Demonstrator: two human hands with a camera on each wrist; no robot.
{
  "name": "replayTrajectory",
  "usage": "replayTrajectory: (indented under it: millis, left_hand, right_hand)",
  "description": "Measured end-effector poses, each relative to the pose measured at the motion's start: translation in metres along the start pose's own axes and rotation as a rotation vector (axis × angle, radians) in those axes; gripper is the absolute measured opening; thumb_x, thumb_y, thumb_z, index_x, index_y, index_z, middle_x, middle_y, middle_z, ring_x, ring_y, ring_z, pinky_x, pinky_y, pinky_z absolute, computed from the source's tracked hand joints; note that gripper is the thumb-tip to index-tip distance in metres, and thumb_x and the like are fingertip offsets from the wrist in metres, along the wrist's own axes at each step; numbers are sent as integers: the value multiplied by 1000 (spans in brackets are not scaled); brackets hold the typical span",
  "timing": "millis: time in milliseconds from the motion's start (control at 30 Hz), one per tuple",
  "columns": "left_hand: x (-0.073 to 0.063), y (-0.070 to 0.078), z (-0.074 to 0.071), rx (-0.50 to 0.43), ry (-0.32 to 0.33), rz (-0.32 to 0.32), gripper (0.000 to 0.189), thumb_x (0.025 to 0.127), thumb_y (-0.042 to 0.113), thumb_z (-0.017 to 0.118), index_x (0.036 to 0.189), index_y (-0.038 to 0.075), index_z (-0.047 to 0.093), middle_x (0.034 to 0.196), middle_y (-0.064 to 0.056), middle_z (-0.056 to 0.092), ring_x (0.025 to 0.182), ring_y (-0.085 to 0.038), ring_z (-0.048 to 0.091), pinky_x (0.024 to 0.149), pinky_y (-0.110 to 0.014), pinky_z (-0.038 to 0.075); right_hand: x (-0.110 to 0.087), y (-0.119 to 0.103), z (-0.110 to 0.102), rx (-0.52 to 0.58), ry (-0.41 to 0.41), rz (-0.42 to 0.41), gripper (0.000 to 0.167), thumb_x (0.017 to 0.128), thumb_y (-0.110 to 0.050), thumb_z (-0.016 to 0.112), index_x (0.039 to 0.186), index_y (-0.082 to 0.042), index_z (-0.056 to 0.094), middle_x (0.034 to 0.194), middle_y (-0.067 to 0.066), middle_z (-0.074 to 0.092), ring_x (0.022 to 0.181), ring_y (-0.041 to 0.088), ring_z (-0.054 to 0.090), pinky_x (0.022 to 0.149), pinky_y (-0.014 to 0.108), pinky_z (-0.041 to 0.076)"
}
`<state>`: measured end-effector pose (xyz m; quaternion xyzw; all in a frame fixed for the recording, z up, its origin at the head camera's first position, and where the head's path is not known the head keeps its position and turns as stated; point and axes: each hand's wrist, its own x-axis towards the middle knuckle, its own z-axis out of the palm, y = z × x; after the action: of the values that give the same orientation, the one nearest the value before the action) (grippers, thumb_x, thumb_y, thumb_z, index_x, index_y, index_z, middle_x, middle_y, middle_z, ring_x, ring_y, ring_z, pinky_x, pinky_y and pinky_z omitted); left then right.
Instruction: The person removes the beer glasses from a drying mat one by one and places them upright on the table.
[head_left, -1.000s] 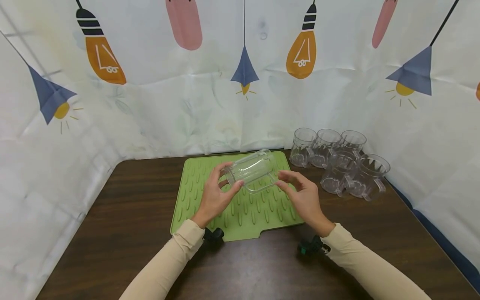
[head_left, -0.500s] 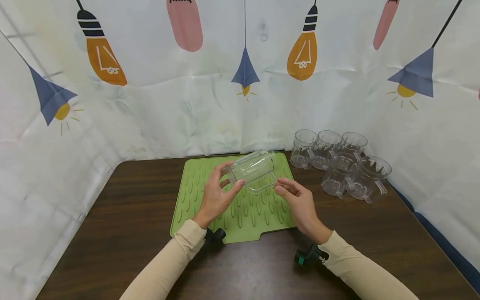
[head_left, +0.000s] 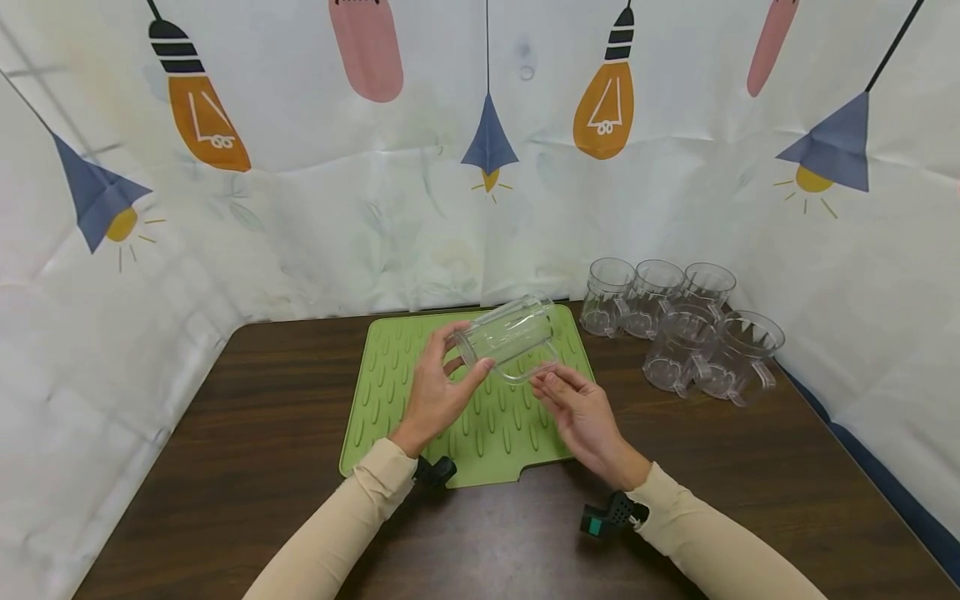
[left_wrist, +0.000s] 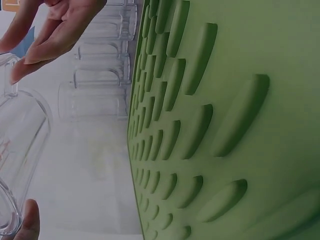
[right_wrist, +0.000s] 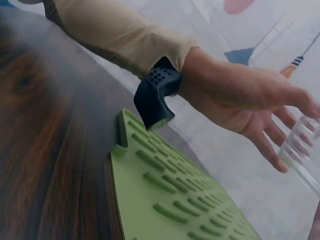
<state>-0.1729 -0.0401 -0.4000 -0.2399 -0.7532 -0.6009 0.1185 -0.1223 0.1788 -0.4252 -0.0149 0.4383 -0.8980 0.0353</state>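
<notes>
A clear mug with a handle [head_left: 510, 333] is held tilted on its side above the green ridged mat [head_left: 480, 450]. My left hand [head_left: 437, 387] grips the mug's left end, thumb on the near side and fingers behind. At the mug's lower right, my right hand [head_left: 583, 417] pinches the handle between thumb and fingertips. In the left wrist view the mug [left_wrist: 22, 135] is cut off by the frame edge, with the right hand [left_wrist: 65, 27] above it at the handle. The right wrist view catches the left hand [right_wrist: 235, 92] around one end of the mug [right_wrist: 305, 147].
Several clear mugs [head_left: 678, 350] stand upright in two rows at the back right of the dark wooden table [head_left: 217, 467]. A white curtain [head_left: 315, 225] printed with lamps hangs behind. Small black cameras sit at both wrists, including the right wrist camera [head_left: 611, 515].
My right hand has moved left and slightly down, its fingertips coming together on the mug's handle. The left hand and the mug have barely shifted.
</notes>
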Motion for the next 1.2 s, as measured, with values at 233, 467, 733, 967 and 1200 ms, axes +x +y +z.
replayTrajectory:
  millis: [233, 467, 733, 967, 1200]
  left_hand:
    - [0, 2, 5, -3, -11, -3, 61, 96, 14, 75, 148, 9, 45, 145, -19, 48, 137, -37, 57, 106, -40, 58]
    - [0, 3, 8, 4, -10, -18, 61, 96, 17, 75, 148, 12, 45, 146, -18, 49, 139, -37, 56, 107, -41, 58]
    - [1, 4, 9, -24, -41, -100, 63, 98, 24, 74, 151, 17, 42, 154, -13, 44, 147, -36, 49, 110, -45, 56]
    - [2, 6, 11, -47, -64, -148, 65, 99, 28, 73, 153, 15, 40, 156, -13, 43, 146, -37, 50, 109, -47, 56]
    - [0, 8, 11, -31, -88, -130, 69, 100, 29, 70, 158, 19, 34, 162, -18, 37, 147, -41, 48, 109, -49, 56]
  right_hand:
    - [2, 5, 2, 69, -108, -43, 20, 106, -11, 57, 114, -16, 75, 110, -5, 78, 107, 5, 74, 100, 19, 58]
    - [1, 4, 8, 136, -111, -81, 24, 108, -9, 52, 111, -17, 74, 110, -6, 78, 108, 5, 74, 101, 20, 58]
    - [-2, 0, 18, 169, -52, -85, 19, 108, -11, 52, 102, -18, 68, 106, -7, 74, 107, 5, 73, 105, 20, 56]
    - [-2, -7, 25, 187, -23, -109, 19, 108, -10, 52, 98, -18, 67, 102, -7, 75, 103, 6, 73, 101, 20, 58]
    - [-1, -16, 29, 147, -68, -189, 18, 107, -9, 52, 100, -15, 67, 104, -4, 75, 104, 8, 74, 101, 21, 59]
